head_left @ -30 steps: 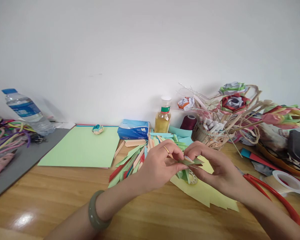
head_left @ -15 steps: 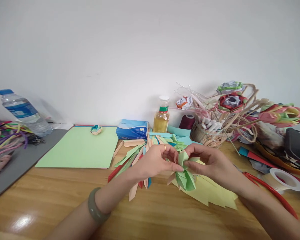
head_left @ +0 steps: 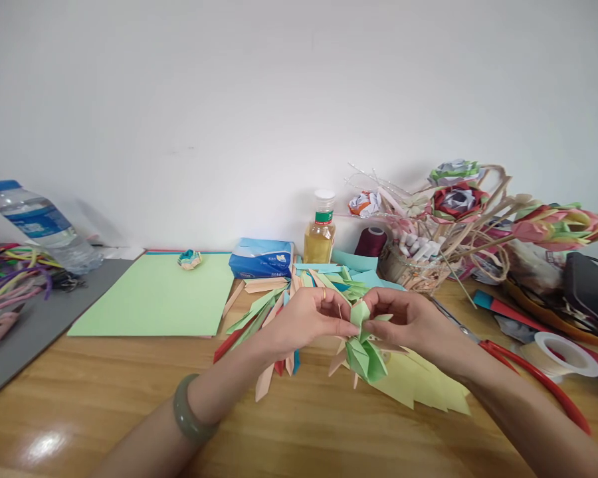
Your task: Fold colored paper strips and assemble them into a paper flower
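A folded paper flower (head_left: 365,357), with green petals and pale peach pieces poking out below, is held in the air over the desk. My left hand (head_left: 311,322), wearing a ring, pinches its upper left side between thumb and fingers. From the right, my right hand (head_left: 403,318) is closed on the same flower's top edge. Fingers partly cover the flower's upper part. Behind and left of my hands lies a pile of folded paper strips (head_left: 259,312) in green, peach, red and blue. Yellow paper sheets (head_left: 423,385) lie beneath my right hand.
Green paper sheets (head_left: 154,299) bear a small paper rosette (head_left: 189,259). Along the wall stand a tissue pack (head_left: 262,258), a glue bottle (head_left: 319,232), a thread spool (head_left: 371,242) and a basket of paper flowers (head_left: 413,272). Red-handled scissors (head_left: 533,375) and a ribbon spool (head_left: 561,355) lie right; a water bottle (head_left: 40,222) leans left.
The paper flower has been turned so its green petals now face me and hang below my fingers. Both hands keep their pinch on it. The view has shifted slightly.
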